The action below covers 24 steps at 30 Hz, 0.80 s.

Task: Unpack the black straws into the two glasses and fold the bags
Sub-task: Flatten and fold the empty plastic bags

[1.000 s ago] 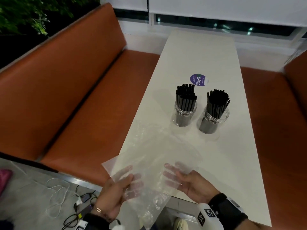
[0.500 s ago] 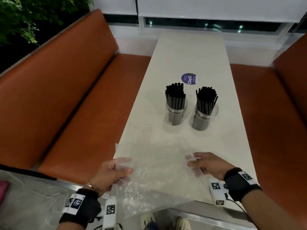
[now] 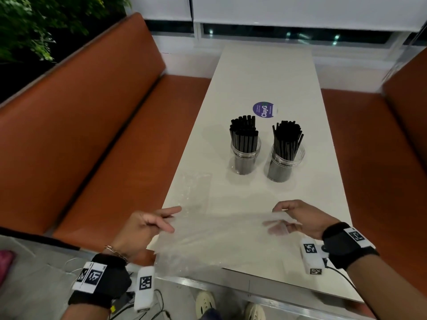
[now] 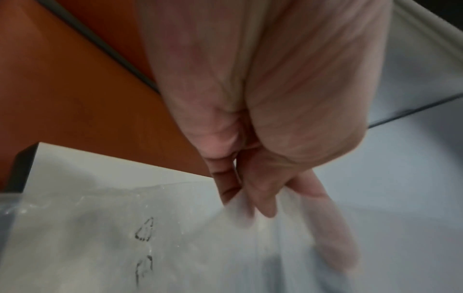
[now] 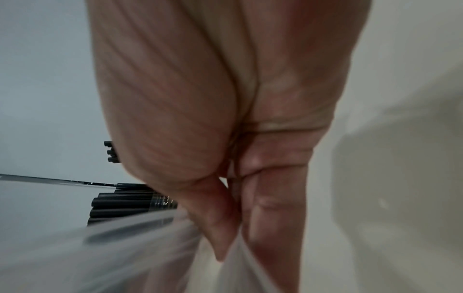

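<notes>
A clear plastic bag [image 3: 219, 229] is stretched flat over the near end of the white table [image 3: 265, 72]. My left hand [image 3: 161, 221] pinches its left edge, seen close in the left wrist view [image 4: 253, 206]. My right hand [image 3: 285, 219] pinches the bag's right edge, thumb against fingers [image 5: 233, 243]. Beyond the bag stand two clear glasses, the left glass [image 3: 245, 158] and the right glass [image 3: 283, 165], each packed with upright black straws [image 3: 243, 132]. A second clear bag [image 3: 196, 188] lies flat on the table beyond my left hand.
A round purple sticker [image 3: 264, 109] is on the table behind the glasses. Orange benches [image 3: 80, 125] run along both sides of the table. Cables [image 3: 147, 312] and a person's shoes [image 3: 205, 303] are on the floor below the near edge.
My hands turned from palms-up under the bag to gripping its two side edges and drew apart, pulling it flat and low over the table's near end.
</notes>
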Tool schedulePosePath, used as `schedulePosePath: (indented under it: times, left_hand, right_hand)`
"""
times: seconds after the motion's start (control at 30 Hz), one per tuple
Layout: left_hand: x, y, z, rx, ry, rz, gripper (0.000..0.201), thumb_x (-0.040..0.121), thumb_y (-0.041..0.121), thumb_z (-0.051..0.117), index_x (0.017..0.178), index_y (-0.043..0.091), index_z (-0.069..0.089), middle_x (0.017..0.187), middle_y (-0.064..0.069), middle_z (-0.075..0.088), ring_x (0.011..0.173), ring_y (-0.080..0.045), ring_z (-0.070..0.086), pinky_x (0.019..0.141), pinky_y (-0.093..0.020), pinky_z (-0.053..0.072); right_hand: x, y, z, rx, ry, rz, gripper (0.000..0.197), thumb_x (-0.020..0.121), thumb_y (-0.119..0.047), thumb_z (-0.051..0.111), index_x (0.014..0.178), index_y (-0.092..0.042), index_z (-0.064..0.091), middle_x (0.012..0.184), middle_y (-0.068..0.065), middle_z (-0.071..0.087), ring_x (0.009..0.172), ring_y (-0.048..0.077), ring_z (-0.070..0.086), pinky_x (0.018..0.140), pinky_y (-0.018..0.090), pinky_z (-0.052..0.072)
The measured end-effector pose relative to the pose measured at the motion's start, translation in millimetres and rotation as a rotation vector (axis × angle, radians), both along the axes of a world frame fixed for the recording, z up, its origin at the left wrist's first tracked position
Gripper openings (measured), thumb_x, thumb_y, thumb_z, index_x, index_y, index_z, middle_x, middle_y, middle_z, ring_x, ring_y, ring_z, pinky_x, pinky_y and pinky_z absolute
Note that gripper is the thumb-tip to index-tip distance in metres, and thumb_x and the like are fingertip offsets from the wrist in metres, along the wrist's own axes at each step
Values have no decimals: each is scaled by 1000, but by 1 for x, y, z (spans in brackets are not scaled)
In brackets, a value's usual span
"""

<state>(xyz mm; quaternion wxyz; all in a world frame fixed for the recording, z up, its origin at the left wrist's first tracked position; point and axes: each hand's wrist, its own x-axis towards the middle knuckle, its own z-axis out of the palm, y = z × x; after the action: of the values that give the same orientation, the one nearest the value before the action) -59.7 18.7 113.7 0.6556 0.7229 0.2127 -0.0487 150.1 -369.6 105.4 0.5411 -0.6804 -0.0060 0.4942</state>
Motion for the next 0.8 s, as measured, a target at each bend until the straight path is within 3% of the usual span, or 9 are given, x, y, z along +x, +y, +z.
schedulePosePath:
  times: [0.07, 0.13, 0.23, 0.33, 0.43, 0.53, 0.6, 0.7, 0.8]
  left_hand:
    - [-3, -3, 5, -73, -11, 32, 33, 91, -23, 63, 99, 0, 84, 131, 2, 77, 120, -18, 74, 100, -35, 61]
    - [-7, -9, 8, -75, -32, 58, 41, 90, -25, 63, 116, 2, 80, 127, -2, 79, 115, -16, 77, 89, -30, 65]
    - [-12, -12, -1, -67, -27, 148, 40, 89, -27, 62, 99, 4, 86, 113, -10, 83, 101, -28, 79, 67, -30, 67]
    - [-13, -9, -6, 42, 13, 178, 50, 93, -25, 59, 69, 11, 86, 95, -7, 85, 79, -22, 78, 59, -27, 62]
    - [-14, -3, -1, 77, 10, 139, 57, 96, -25, 53, 62, 9, 84, 86, -5, 82, 58, -16, 67, 52, -24, 57]
    - [-15, 5, 2, 77, -40, 68, 56, 97, -24, 54, 71, 13, 87, 93, 0, 80, 69, -10, 69, 63, -17, 58]
    - [-17, 6, 5, 98, -58, 15, 52, 95, -22, 58, 78, 16, 88, 94, 7, 77, 84, -8, 71, 78, -19, 58]
    - [-19, 6, 6, 94, -73, 8, 42, 90, -18, 64, 85, 16, 88, 95, 10, 73, 105, -23, 70, 97, -38, 54]
    - [-22, 6, 9, -29, -96, 75, 37, 71, -1, 58, 92, 8, 87, 105, 4, 71, 119, -36, 64, 105, -53, 52]
  right_hand:
    - [1, 2, -2, 35, -4, -40, 26, 98, 14, 53, 85, -1, 70, 114, 36, 74, 100, 49, 76, 86, 44, 64]
    - [0, 5, -3, 76, -10, -51, 27, 99, 15, 52, 83, -1, 68, 113, 40, 72, 94, 45, 77, 81, 42, 63]
    - [-1, 7, -4, 80, -1, -80, 30, 100, 14, 51, 81, -2, 66, 96, 29, 73, 70, 30, 78, 56, 26, 59]
    - [2, 9, -7, 57, -37, -48, 36, 94, 12, 52, 73, -11, 69, 91, 21, 65, 63, 24, 59, 57, 27, 47]
    - [7, 8, -8, 3, -71, -1, 44, 97, 14, 41, 74, -13, 67, 89, 17, 59, 57, 16, 47, 53, 22, 42]
    - [7, 9, -1, 63, 9, 8, 33, 98, 11, 45, 87, -7, 70, 95, 19, 68, 72, 27, 62, 76, 35, 61]
    - [4, 12, 7, 107, 57, -12, 24, 97, 9, 45, 95, 1, 68, 95, 21, 72, 80, 36, 69, 70, 37, 64]
    - [1, 16, 14, 212, 152, -43, 28, 86, -2, 43, 99, 8, 64, 99, 28, 70, 82, 42, 72, 69, 41, 63]
    - [0, 18, 14, 228, 210, -86, 41, 99, -24, 36, 105, 7, 63, 100, 28, 70, 83, 43, 72, 71, 38, 63]
